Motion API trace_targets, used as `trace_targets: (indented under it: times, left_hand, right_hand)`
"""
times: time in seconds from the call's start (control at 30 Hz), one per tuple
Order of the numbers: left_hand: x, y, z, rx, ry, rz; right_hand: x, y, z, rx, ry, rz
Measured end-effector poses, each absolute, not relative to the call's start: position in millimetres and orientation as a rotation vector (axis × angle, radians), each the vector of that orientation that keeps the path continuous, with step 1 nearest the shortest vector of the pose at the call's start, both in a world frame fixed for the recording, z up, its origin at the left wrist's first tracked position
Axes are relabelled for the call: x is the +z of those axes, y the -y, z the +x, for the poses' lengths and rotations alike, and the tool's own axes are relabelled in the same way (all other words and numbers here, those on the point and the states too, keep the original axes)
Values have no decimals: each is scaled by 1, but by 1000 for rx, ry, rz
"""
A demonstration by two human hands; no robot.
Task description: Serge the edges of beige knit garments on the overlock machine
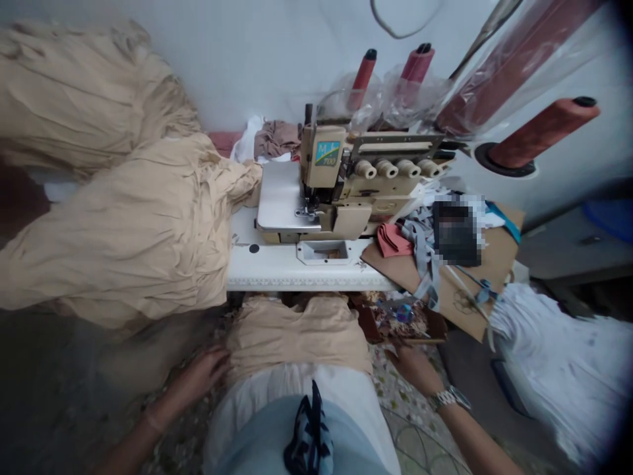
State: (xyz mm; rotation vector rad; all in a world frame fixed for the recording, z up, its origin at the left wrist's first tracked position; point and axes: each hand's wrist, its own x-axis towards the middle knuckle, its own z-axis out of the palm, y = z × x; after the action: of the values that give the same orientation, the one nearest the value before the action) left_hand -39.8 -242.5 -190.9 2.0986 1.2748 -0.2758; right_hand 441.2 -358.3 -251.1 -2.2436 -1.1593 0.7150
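A beige cloth point(297, 333) lies across my lap below the edge of the sewing machine table. At its left side is my left hand point(210, 369), fingers loosely stretched towards the cloth's edge; the fingertips are blurred. My right hand point(418, 369), with a metal watch on the wrist, hangs to the right of the cloth, its fingers apart and near a box of scraps point(435, 330). I see nothing in it. Ahead stands an overlock sewing machine point(324, 158), with no fabric visible under its presser foot.
Large piles of beige fabric point(123, 231) cover the table's left side. Thread cones point(548, 132) stand behind and right of the machine. A cardboard sheet point(465, 303) carries grey strips point(425, 251) and folded coral cloth point(394, 239). White fabric point(568, 363) is heaped at far right.
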Motion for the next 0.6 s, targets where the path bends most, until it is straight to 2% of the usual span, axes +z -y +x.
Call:
trace_targets:
  times: [0.03,0.13,0.23,0.37,0.6]
  left_hand:
    - [-182,236,-26,-118,-1247,2105]
    - [-160,204,34,754,-1138,2020]
    - [-148,158,108,1325,-1190,1858]
    - [-135,108,176,1491,-1265,1570]
    - [-123,96,190,1601,-1252,1525]
  right_hand:
    - [-238,351,434,763,1260,-2195]
    - [-184,320,405,857,1695,-1882]
    - [-127,272,372,695,1854,-1608]
    - [-89,197,344,556,1587,-1491]
    - [-94,138,337,673,1480,-1397]
